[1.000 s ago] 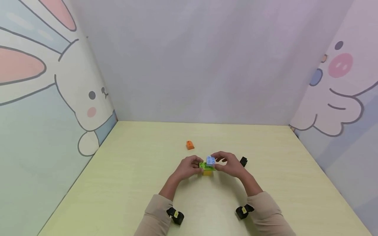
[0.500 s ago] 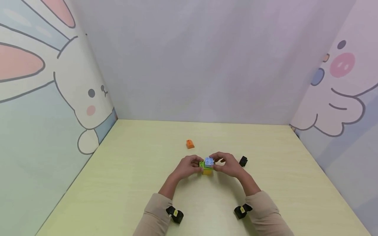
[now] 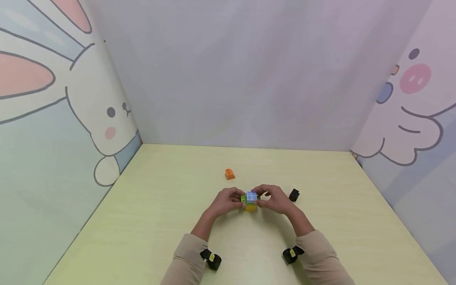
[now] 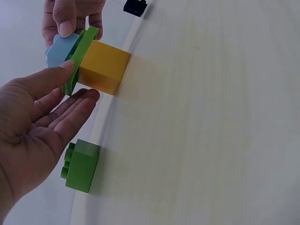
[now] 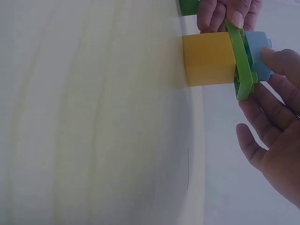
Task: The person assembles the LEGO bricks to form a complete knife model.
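In the head view a light blue brick [image 3: 251, 197] sits over the middle of a flat green plate brick [image 3: 243, 198], which rests on a yellow brick [image 3: 250, 208] standing on the table. My left hand [image 3: 226, 202] grips the green plate at its left end, thumb on the near side. Between thumb and fingers, my right hand [image 3: 277, 199] pinches the blue brick. The right wrist view shows the blue brick [image 5: 258, 54] slightly tilted against the plate's studs [image 5: 253, 76]; whether it is fully seated I cannot tell.
An orange brick [image 3: 229, 174] lies beyond the hands. A black piece [image 3: 294, 194] lies to the right of the right hand. In the left wrist view a green brick [image 4: 83, 166] stands on the table near the left hand. Walls enclose the back and sides.
My right hand has shifted the blue brick left and slightly towards me, from the plate's right part to its middle. The left hand has kept its hold on the plate.
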Action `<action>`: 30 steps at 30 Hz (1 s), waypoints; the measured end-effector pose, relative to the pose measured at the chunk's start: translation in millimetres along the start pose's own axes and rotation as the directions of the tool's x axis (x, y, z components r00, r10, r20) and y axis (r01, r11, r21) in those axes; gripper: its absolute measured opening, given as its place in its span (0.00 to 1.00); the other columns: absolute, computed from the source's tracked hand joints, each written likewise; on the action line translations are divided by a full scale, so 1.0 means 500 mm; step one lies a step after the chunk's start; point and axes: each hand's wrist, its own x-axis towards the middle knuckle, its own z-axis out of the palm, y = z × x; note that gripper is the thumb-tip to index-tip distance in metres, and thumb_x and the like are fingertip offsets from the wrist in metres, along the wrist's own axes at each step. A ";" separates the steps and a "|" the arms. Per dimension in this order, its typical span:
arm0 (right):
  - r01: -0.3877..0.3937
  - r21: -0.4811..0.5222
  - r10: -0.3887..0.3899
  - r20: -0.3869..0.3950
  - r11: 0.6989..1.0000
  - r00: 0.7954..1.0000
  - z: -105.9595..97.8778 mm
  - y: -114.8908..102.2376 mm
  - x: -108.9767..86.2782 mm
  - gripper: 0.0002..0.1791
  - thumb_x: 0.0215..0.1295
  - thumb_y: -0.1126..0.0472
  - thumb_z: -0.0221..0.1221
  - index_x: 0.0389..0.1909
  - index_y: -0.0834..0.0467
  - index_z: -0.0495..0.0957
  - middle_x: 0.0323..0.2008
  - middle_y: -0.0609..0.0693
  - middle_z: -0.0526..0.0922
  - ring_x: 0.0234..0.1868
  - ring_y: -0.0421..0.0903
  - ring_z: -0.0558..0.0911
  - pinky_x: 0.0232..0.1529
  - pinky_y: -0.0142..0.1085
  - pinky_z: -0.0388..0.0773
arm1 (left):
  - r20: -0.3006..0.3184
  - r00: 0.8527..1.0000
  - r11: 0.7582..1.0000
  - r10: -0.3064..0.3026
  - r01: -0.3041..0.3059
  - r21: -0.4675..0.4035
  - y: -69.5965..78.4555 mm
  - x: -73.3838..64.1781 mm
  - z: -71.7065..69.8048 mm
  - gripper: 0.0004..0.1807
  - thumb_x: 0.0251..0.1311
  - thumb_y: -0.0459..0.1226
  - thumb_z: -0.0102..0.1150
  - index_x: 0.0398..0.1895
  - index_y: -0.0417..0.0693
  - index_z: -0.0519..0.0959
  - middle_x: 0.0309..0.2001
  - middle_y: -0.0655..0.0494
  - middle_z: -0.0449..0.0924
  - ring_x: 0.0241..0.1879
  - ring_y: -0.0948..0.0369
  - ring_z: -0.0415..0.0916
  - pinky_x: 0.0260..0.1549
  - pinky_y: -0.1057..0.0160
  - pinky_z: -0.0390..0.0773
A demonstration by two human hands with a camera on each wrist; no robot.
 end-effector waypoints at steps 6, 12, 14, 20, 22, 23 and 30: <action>0.003 -0.022 -0.002 0.014 1.000 1.000 0.001 -0.006 0.001 0.15 0.55 0.64 0.65 0.45 0.56 0.79 0.39 0.44 0.80 0.40 0.45 0.77 0.42 0.44 0.72 | 0.015 1.000 1.000 0.015 -0.015 0.023 0.002 -0.002 -0.005 0.15 0.53 0.32 0.65 0.46 0.42 0.79 0.38 0.56 0.80 0.38 0.61 0.77 0.38 0.62 0.76; 0.048 -0.074 -0.047 0.019 0.996 0.999 -0.001 -0.016 0.002 0.15 0.54 0.65 0.64 0.44 0.58 0.80 0.40 0.45 0.80 0.40 0.46 0.77 0.41 0.45 0.72 | 0.020 0.999 0.999 0.027 -0.028 0.036 0.004 -0.001 -0.006 0.15 0.53 0.30 0.64 0.46 0.40 0.79 0.37 0.55 0.80 0.37 0.61 0.77 0.38 0.62 0.76; 0.056 -0.090 -0.055 0.018 0.994 0.998 -0.003 -0.017 0.002 0.15 0.53 0.65 0.64 0.44 0.58 0.80 0.40 0.46 0.80 0.39 0.46 0.77 0.41 0.46 0.72 | 0.021 0.999 0.999 0.030 -0.031 0.039 0.004 0.000 -0.005 0.15 0.54 0.30 0.64 0.46 0.40 0.79 0.37 0.55 0.80 0.37 0.61 0.77 0.38 0.62 0.76; 0.080 -0.107 -0.079 0.019 0.991 0.997 -0.003 -0.015 0.004 0.15 0.52 0.66 0.65 0.43 0.58 0.80 0.39 0.45 0.80 0.37 0.44 0.76 0.39 0.46 0.72 | 0.020 1.000 0.999 0.021 -0.022 0.033 0.002 0.004 -0.001 0.14 0.53 0.30 0.64 0.45 0.40 0.79 0.37 0.55 0.80 0.37 0.61 0.77 0.38 0.62 0.76; 0.082 -0.096 -0.080 0.018 0.992 0.997 -0.001 -0.014 0.005 0.15 0.52 0.66 0.65 0.43 0.58 0.80 0.38 0.45 0.80 0.37 0.44 0.76 0.39 0.45 0.72 | 0.014 1.000 0.999 0.018 -0.019 0.029 0.001 0.005 -0.001 0.14 0.53 0.29 0.64 0.45 0.40 0.80 0.37 0.54 0.80 0.37 0.60 0.77 0.39 0.61 0.76; 0.080 -0.095 -0.079 0.016 0.992 0.997 0.000 -0.014 0.004 0.15 0.52 0.65 0.65 0.43 0.58 0.80 0.38 0.45 0.80 0.37 0.44 0.76 0.39 0.45 0.72 | 0.011 1.000 0.999 0.016 -0.016 0.030 0.001 0.005 0.000 0.14 0.53 0.29 0.64 0.45 0.40 0.80 0.37 0.54 0.80 0.37 0.60 0.77 0.39 0.61 0.76; 0.076 -0.076 -0.076 0.006 0.994 0.997 0.005 -0.006 0.003 0.15 0.52 0.65 0.65 0.43 0.58 0.80 0.39 0.45 0.80 0.37 0.45 0.76 0.37 0.47 0.72 | 0.013 1.000 1.000 0.019 -0.019 0.000 0.014 -0.008 -0.001 0.15 0.54 0.28 0.63 0.46 0.38 0.79 0.39 0.50 0.80 0.38 0.59 0.77 0.39 0.60 0.76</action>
